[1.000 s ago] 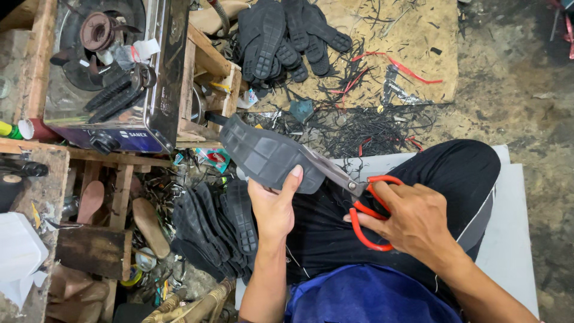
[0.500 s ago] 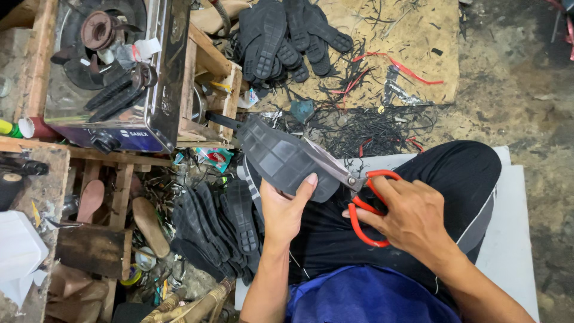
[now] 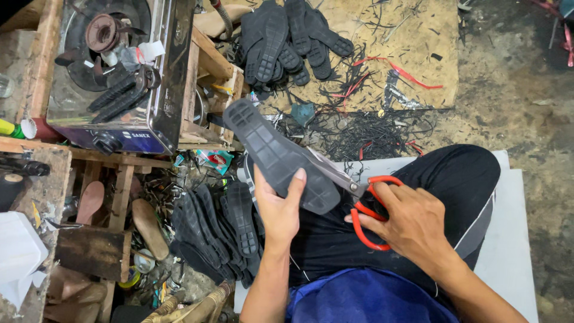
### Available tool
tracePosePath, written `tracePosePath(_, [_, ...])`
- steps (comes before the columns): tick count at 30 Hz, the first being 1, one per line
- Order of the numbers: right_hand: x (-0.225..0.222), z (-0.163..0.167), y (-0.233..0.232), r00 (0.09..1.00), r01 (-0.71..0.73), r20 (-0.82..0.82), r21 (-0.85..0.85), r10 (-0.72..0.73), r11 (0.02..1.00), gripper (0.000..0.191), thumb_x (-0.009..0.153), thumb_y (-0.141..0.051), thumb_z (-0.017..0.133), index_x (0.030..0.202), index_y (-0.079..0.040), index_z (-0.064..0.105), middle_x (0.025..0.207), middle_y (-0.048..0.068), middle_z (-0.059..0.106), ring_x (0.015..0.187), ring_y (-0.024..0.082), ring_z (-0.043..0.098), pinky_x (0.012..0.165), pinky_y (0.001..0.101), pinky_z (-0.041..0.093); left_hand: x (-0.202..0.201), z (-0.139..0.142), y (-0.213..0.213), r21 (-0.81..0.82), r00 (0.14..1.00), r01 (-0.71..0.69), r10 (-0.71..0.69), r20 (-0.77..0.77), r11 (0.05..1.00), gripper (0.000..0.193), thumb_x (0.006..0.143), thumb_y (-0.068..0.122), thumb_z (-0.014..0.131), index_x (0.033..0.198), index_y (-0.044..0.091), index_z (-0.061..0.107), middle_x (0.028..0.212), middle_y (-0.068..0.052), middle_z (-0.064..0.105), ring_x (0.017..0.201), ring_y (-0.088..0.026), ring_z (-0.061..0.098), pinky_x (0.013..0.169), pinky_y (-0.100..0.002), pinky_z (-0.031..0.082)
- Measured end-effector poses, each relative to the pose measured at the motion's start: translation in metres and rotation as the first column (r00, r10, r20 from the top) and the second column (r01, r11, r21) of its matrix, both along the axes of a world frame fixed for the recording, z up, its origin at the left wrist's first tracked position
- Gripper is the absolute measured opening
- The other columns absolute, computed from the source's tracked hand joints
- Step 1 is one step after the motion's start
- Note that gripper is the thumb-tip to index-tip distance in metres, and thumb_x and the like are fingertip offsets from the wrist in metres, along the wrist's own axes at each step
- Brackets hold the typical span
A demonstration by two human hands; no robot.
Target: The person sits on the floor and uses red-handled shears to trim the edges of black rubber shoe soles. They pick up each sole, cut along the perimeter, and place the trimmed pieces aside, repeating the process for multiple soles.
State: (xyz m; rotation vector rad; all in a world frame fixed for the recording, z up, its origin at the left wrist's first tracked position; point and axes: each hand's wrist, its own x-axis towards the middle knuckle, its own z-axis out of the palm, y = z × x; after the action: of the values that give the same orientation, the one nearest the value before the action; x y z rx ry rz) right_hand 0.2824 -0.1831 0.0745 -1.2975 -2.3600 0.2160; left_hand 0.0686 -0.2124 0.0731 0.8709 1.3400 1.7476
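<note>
We hold the black rubber sole (image 3: pixel 276 157) over our lap, toe pointing to 11 o'clock; it looks light and bendy, best gripped at its heel end. Left hand (image 3: pixel 280 206) fingers are clamped there; right hand (image 3: pixel 406 224) grips red-handled scissors (image 3: pixel 359 197)

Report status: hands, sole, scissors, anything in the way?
Left hand grips black rubber sole. Right hand in red-handled scissors, blades at sole's edge. Nothing blocking; pile of soles sits beside the knee.
</note>
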Motion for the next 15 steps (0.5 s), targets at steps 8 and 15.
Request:
tracePosePath(8, [0.004,-0.001,0.002,0.998,-0.052,-0.024,-0.089,0.05,0.995,0.055,0.067,-0.057,0.083,0.092,-0.01,0.068,0.064,0.007,0.066,0.056,0.028,0.064,0.055,0.0386,0.048,-0.003,0.004,-0.002,-0.029,0.998,0.057,-0.058,-0.028,0.998,0.048,0.094,-0.002,0.07,0.138,-0.001,0.051,0.117,-0.005,0.066,0.107,-0.013,0.062,0.098,-0.028,0.051])
tracePosePath(15, [0.004,0.003,0.006,0.999,-0.036,-0.001,-0.065,0.036,0.997,0.055,0.06,-0.053,0.084,0.087,-0.008,0.068,0.06,0.009,0.066,0.053,0.032,0.063,0.051,0.041,0.047,-0.006,0.007,-0.002,-0.052,0.987,0.144,-0.147,-0.061,0.988,0.049,0.093,-0.002,0.069,0.138,-0.001,0.052,0.121,-0.006,0.066,0.111,-0.013,0.063,0.1,-0.029,0.05])
